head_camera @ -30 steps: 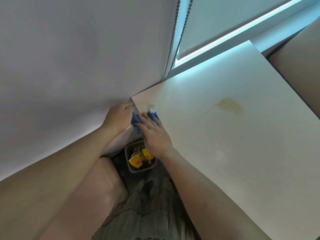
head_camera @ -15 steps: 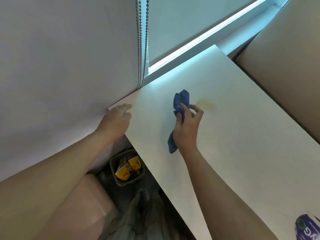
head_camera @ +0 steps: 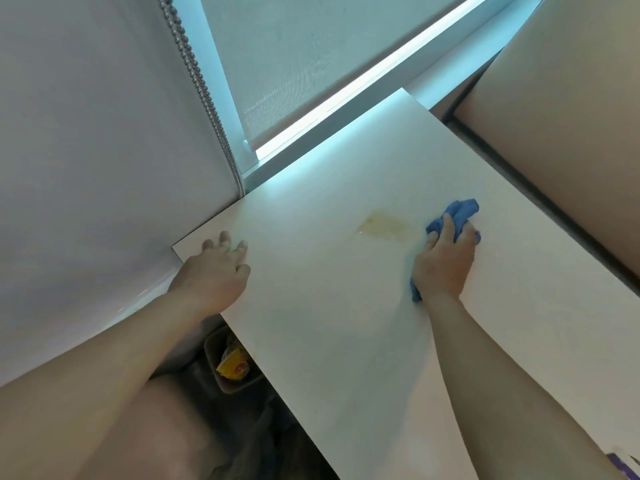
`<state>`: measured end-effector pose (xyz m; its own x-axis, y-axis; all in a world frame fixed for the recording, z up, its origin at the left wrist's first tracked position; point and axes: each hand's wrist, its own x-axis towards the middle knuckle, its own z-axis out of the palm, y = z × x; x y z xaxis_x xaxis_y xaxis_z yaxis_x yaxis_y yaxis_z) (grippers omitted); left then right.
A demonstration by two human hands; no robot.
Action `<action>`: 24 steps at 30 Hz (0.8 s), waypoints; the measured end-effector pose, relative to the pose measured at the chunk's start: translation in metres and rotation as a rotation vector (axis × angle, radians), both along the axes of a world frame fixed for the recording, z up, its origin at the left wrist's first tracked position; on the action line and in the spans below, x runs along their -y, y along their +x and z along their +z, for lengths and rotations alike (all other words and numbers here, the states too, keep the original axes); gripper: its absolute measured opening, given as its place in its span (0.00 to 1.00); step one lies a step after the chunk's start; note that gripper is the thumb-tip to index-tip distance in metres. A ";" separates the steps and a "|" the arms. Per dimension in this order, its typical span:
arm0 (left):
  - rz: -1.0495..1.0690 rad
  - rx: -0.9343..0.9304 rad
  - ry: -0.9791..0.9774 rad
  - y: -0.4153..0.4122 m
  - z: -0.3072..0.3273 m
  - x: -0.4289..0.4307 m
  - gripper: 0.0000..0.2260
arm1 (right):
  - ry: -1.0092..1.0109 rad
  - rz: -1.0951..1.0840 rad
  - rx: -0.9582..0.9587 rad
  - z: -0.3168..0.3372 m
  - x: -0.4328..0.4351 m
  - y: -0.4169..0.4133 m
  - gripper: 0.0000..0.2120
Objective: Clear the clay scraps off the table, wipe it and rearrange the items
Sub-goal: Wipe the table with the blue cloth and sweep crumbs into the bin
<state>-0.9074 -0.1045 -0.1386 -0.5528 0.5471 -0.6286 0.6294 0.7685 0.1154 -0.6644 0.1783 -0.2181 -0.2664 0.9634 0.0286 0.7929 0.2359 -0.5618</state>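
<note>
Blue cloth (head_camera: pixel 459 210) in curled grip of right hand (head_camera: pixel 443 263), against table (head_camera: pixel 346 323); left hand (head_camera: pixel 214 277) flat, unclenched, on table corner.

No lettering can be read (the yellow wrapper (head_camera: pixel 232 367) is too blurred).

We face a pale wall (head_camera: pixel 86 150), a lowered roller blind (head_camera: pixel 311 64), its bead chain (head_camera: pixel 201 88), daylight (head_camera: pixel 363 85) glowing beneath
</note>
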 end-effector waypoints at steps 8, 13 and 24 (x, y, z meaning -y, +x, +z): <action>-0.029 -0.011 -0.054 -0.007 0.004 -0.009 0.25 | 0.080 0.164 0.090 -0.010 -0.013 -0.038 0.23; -0.018 -0.016 -0.073 -0.008 0.002 -0.018 0.25 | 0.106 0.343 0.068 -0.013 0.003 -0.066 0.26; 0.049 -0.007 -0.026 -0.015 0.007 -0.013 0.27 | 0.069 0.763 -0.020 -0.011 0.164 -0.123 0.28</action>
<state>-0.9226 -0.0910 -0.1314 -0.5832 0.5027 -0.6381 0.5915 0.8012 0.0905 -0.7870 0.0146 -0.2292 -0.8557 0.5088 0.0941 0.3861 0.7490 -0.5385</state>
